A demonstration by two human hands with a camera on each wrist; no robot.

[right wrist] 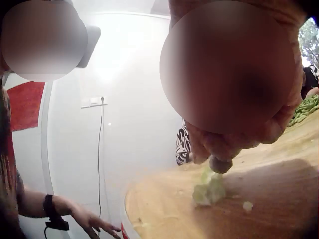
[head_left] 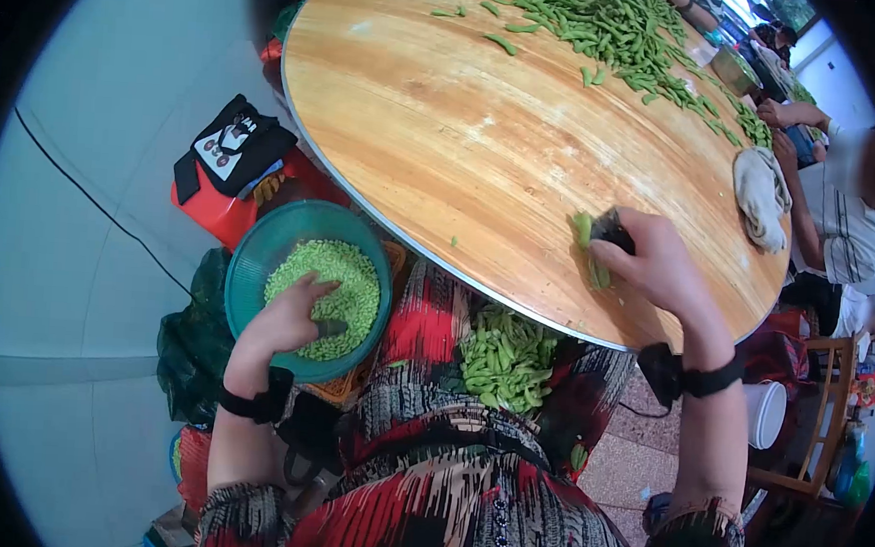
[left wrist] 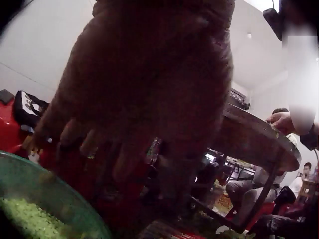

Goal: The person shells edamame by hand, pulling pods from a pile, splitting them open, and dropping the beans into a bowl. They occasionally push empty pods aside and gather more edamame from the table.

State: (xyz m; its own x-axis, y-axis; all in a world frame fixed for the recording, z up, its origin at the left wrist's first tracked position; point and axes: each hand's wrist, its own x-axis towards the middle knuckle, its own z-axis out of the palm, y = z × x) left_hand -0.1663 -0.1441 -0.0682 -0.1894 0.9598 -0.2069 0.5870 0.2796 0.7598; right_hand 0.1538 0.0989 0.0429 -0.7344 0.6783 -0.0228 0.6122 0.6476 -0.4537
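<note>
My left hand hangs over a green plastic basin part-filled with shelled green beans, its fingers loosely extended. In the left wrist view the fingers reach down beside the basin's rim. On the round wooden table, near its front edge, my right hand pinches pale green bean pods. A dark covering shows at its fingertips. The right wrist view has crumpled green hulls right below those fingers. Several pods lie in my lap.
A large heap of unshelled pods spreads over the table's far side. A pale cloth lies at the right rim. A person sits beyond it. A black bag rests left of the table, and a white bucket stands at right.
</note>
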